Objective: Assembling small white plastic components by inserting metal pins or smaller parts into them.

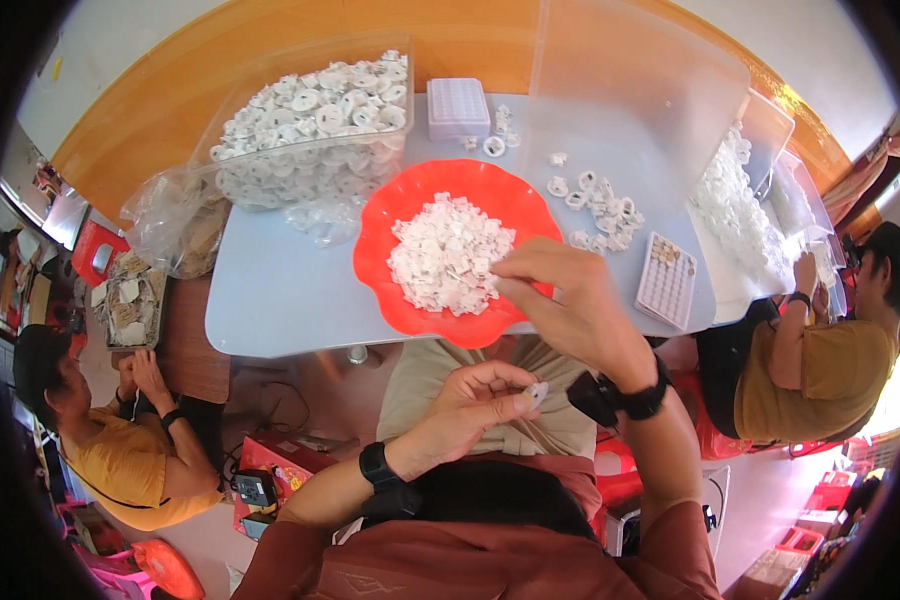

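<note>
My left hand (475,402) is closed in front of my lap, pinching a small white plastic part (537,393) between thumb and forefinger. Above and to the right of it, my right hand (582,305) reaches over the rim of a red scalloped bowl (380,290). Its thumb and forefinger come together at the right side of a heap of small white plastic pieces (448,255) in that bowl. Whatever those fingertips may hold is too small to make out against the white heap.
A clear bin (315,150) full of white round parts stands at the table's back left, by a plastic bag (175,215). White ring-shaped parts (605,210) lie right of the bowl, near a compartment tray (665,285). People (120,440) sit on both sides.
</note>
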A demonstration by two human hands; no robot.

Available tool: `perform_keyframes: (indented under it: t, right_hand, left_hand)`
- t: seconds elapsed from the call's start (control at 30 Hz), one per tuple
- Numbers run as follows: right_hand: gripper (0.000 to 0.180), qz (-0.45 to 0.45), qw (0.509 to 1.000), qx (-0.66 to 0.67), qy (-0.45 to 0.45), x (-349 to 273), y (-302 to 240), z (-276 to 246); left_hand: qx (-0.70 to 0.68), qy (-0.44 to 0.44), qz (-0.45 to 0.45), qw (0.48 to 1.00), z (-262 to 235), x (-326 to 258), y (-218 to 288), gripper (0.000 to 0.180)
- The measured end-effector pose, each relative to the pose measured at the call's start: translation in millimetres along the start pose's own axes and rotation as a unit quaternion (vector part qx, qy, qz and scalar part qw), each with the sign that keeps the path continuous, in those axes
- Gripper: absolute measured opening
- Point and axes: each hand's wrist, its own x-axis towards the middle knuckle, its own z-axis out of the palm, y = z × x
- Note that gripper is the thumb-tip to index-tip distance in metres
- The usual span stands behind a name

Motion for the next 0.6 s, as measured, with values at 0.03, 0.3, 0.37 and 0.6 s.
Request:
perform_keyframes:
  t: [0.03, 0.3, 0.37, 0.6]
  right_hand:
    - [0.012, -0.005, 1.000, 0.003, 0.000, -5.7, -4.4, -6.8]
    - [0.013, 0.082, 0.993, 0.081, 0.011, -59.3, -33.1, -47.3]
    - [0.013, 0.105, 0.991, 0.078, 0.026, -76.6, -34.6, -57.1]
    - [0.011, 0.242, 0.958, 0.102, 0.114, -147.6, -23.9, -68.9]
  left_hand:
    - [0.004, -0.006, 0.006, 1.000, 3.9, -3.3, 4.8, 0.021]
    - [0.190, -0.062, 0.184, 0.962, 37.1, -38.6, 81.9, 0.025]
    - [0.241, -0.052, 0.246, 0.937, 39.5, -47.3, 114.0, 0.024]
    - [0.518, 0.216, 0.461, 0.687, 29.0, -42.1, 232.4, 0.017]
